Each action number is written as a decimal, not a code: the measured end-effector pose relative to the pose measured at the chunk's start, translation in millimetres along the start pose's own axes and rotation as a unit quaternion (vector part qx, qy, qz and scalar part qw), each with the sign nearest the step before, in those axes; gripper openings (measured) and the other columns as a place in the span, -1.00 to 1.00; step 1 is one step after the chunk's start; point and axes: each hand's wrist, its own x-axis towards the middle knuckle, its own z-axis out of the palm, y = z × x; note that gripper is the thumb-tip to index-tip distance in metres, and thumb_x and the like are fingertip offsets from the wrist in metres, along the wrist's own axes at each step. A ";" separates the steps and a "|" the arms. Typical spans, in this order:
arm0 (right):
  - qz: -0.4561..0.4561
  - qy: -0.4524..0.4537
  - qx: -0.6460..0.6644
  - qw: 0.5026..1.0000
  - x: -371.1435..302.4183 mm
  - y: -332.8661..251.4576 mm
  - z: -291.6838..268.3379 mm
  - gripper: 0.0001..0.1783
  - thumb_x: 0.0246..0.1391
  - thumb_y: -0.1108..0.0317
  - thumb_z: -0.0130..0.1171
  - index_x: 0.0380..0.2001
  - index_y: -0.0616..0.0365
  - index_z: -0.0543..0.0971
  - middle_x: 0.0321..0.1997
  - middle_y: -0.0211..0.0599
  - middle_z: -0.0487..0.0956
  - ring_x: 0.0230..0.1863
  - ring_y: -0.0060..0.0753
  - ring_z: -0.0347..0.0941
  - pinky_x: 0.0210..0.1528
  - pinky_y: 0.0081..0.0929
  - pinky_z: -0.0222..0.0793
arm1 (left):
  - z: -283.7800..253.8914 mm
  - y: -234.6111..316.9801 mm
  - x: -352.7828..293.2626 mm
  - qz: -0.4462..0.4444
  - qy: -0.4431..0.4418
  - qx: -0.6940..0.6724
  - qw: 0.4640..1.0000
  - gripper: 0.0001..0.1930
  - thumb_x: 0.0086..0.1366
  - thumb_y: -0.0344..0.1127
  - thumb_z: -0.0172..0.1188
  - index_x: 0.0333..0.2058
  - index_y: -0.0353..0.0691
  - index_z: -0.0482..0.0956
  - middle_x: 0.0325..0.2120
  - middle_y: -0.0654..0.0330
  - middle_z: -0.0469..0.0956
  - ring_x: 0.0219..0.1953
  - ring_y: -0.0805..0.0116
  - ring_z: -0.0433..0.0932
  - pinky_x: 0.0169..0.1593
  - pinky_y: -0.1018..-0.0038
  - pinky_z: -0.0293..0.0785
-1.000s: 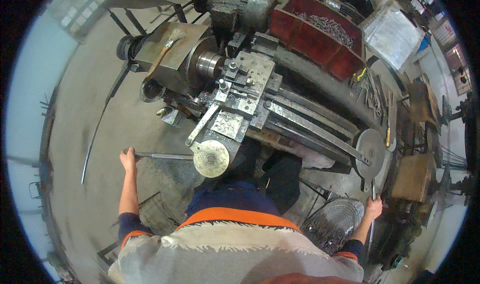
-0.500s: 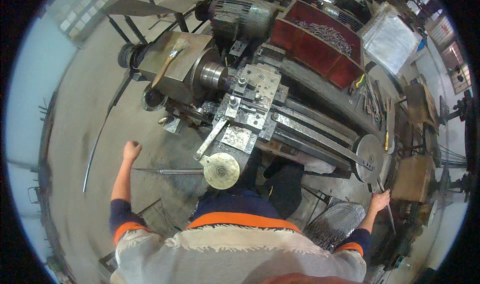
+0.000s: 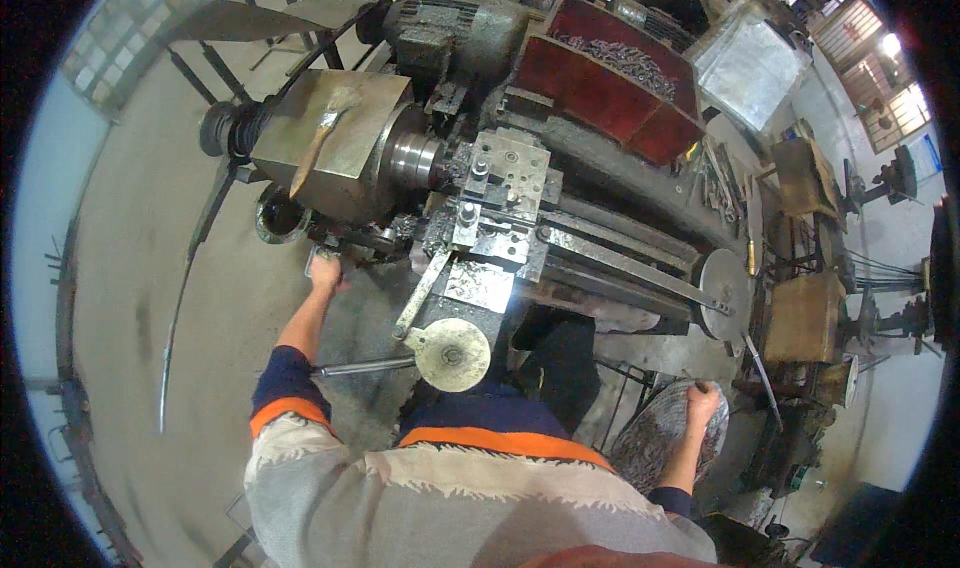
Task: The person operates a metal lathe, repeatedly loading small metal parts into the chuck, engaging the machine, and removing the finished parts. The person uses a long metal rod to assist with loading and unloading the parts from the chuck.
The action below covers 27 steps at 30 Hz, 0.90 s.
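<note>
Boxy tan-metal headstock beyond my left hand, finger spread and grip unclear; curled right hand, hold unclear, now off straight grey-steel rod, by rounded grey-mesh basket, near right.

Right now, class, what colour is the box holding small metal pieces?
The box is dark red, showing best in the head view.

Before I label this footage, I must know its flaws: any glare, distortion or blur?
Head view: the corners are black and the wall at left bows, fisheye-fashion; the barred window at upper right glares; the metal plate above the round disc shines; the left hand and right hand are visible, but finger detail is soft.
</note>
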 end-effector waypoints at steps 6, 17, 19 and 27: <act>-0.128 0.072 0.079 0.986 40.6 1.1 -22.4 -0.62 -0.31 0.40 0.10 -0.30 0.32 0.59 -0.34 0.02 0.59 -0.27 -0.16 0.55 -0.15 -0.38 0.41 | -47.3 1.5 2.1 0.194 -0.081 0.327 0.921 -0.68 0.07 -0.27 0.07 -0.18 -0.24 0.37 -0.29 -0.06 0.55 -0.22 0.00 0.54 -0.15 0.18 0.45; -0.505 -0.104 0.263 0.815 7.4 -362.1 -58.5 -0.58 -0.34 0.38 0.13 -0.25 0.16 0.60 -0.28 -0.24 0.61 -0.22 -0.43 0.50 -0.09 -0.50 0.35 | -147.8 -1.6 -24.1 0.229 -0.050 0.102 0.967 -0.61 0.12 -0.10 0.13 -0.16 -0.24 0.49 -0.29 -0.04 0.54 -0.21 0.02 0.51 -0.15 0.26 0.41; -0.608 -0.110 0.231 0.751 -20.6 -422.8 -45.0 -0.60 -0.36 0.25 0.17 -0.32 0.10 0.62 -0.26 -0.13 0.57 -0.18 -0.14 0.47 -0.08 -0.36 0.35 | -216.4 24.9 -53.7 0.241 0.051 0.094 0.965 -0.63 0.16 -0.13 0.10 -0.14 -0.25 0.49 -0.35 -0.04 0.54 -0.27 0.04 0.52 -0.19 0.28 0.41; -0.653 -0.168 0.046 0.737 -99.2 -550.6 23.8 -0.72 -0.50 0.25 0.10 -0.59 0.09 0.64 -0.54 -0.02 0.54 -0.44 -0.02 0.51 -0.29 -0.30 0.43 | -312.8 -153.8 -74.7 0.006 0.257 0.192 0.947 -0.52 0.25 0.11 -0.14 -0.31 -0.24 0.50 -0.41 -0.07 0.54 -0.26 -0.06 0.51 -0.22 0.15 0.41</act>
